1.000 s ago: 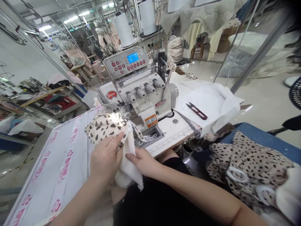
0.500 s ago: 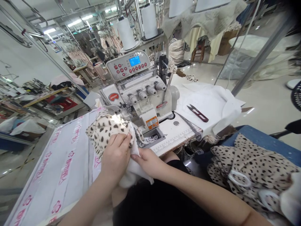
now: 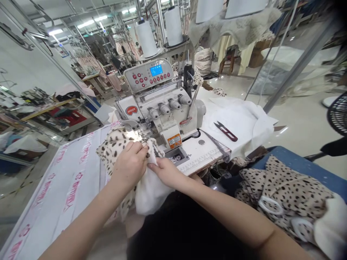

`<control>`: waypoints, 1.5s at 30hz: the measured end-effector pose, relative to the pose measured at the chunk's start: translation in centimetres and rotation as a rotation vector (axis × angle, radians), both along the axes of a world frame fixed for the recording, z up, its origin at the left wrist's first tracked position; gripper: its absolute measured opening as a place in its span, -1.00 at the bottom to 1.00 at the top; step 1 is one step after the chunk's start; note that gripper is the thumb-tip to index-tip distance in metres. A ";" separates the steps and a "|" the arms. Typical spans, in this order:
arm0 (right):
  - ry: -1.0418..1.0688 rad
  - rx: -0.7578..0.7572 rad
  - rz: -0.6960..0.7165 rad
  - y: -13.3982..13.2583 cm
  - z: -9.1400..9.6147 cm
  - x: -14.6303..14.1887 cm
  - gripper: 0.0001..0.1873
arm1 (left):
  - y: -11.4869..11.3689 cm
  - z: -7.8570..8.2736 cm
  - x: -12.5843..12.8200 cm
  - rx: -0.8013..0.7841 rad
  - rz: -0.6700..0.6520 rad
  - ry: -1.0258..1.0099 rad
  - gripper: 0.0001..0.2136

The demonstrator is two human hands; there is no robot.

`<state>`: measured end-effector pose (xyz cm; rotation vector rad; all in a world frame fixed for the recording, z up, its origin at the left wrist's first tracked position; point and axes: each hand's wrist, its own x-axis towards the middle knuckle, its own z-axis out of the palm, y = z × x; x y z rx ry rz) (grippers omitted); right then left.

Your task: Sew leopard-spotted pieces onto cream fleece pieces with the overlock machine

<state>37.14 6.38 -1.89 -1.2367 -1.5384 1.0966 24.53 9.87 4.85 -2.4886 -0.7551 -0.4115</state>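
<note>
A spotted cream fabric [image 3: 110, 144] with a white plush layer [image 3: 151, 193] lies at the needle area of the overlock sewing machine [image 3: 162, 112]. My left hand [image 3: 131, 160] presses and grips the fabric close to the lit presser foot [image 3: 141, 139], its fingers bent over the edge. My right hand [image 3: 165, 171] pinches the white layer just to the right, thumb on top. The white cloth hangs below both hands towards my lap. The fabric's edge under the left fingers is hidden.
Dark red thread snips [image 3: 226, 130] lie on white cloth [image 3: 244, 115] right of the machine. Spotted fabric pieces [image 3: 295, 184] with white rings are heaped on a blue surface [image 3: 320, 169]. Thread cones [image 3: 146, 38] stand behind the machine. A black fan [image 3: 337, 115] is at far right.
Both hands have moved up and slightly left, closer to the presser foot, with the fabric. More of the white layer now hangs down below the hands.
</note>
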 end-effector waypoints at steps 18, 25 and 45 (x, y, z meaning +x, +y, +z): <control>0.276 0.162 -0.055 -3.4 -1.4 0.6 -0.87 | -9.9 0.0 -0.8 -0.097 0.185 -0.167 -0.83; 0.333 0.001 0.040 -3.0 -0.5 1.9 -0.59 | -8.7 -1.7 0.7 -0.330 0.062 -0.177 -0.80; 0.538 -0.153 0.149 -0.3 -0.3 2.8 -0.61 | 0.3 -0.6 -1.9 -0.282 0.240 -0.200 -0.67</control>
